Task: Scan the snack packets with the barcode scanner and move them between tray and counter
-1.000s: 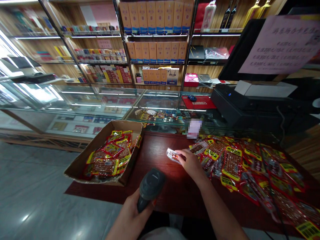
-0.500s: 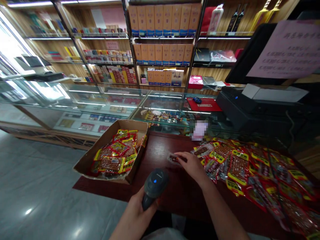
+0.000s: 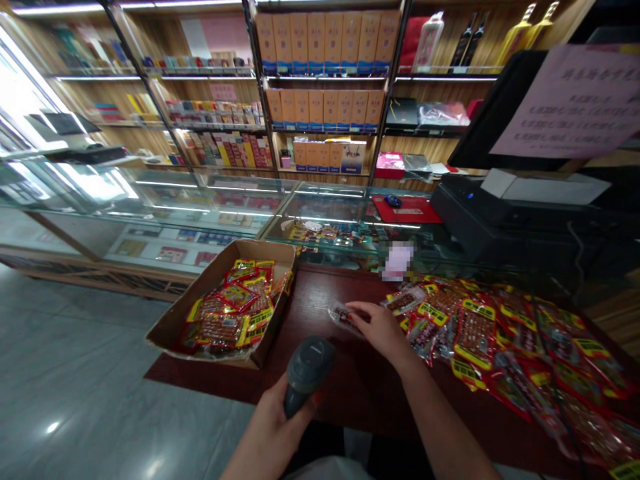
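My left hand (image 3: 277,423) is wrapped around the handle of a dark grey barcode scanner (image 3: 311,363), held above the front edge of the dark red wooden tabletop (image 3: 313,293). With fingers closed at its right end, my right hand (image 3: 381,328) holds a small clear snack packet (image 3: 341,315) with dark brown contents, on or just above the tabletop. Left of it stands an open cardboard box (image 3: 173,328) with several red and yellow snack packets (image 3: 239,297) inside. To the right of my right hand spreads a pile of similar packets (image 3: 475,333).
A glass display counter (image 3: 225,200) runs behind the tabletop. At the right stand a dark monitor with a pink paper sign (image 3: 565,107) and a black machine base (image 3: 475,213). A blue mouse (image 3: 393,201) lies on a red mat (image 3: 425,211). Boxes and bottles fill shelves behind.
The blue light on the scanner has gone out. My right hand and the small packet have shifted slightly left, with more of the packet showing. My left hand keeps its grip.
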The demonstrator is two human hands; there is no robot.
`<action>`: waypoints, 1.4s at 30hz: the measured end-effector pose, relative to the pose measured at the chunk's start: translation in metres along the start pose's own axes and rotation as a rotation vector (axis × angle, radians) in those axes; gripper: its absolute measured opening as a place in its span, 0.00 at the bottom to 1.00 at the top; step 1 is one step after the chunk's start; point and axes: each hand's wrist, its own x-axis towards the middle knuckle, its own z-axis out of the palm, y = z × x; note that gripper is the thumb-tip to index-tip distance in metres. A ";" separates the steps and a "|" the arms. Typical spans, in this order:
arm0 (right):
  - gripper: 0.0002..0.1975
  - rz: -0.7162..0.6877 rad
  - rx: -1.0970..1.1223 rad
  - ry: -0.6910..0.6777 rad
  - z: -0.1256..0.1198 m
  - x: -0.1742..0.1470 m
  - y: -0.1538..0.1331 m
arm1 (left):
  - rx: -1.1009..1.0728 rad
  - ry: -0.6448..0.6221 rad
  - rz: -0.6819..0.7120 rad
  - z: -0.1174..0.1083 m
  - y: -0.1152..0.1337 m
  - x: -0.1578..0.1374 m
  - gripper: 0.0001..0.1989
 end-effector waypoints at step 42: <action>0.13 0.027 -0.442 -0.023 -0.003 -0.020 0.041 | 0.021 -0.013 0.034 0.014 0.009 0.019 0.17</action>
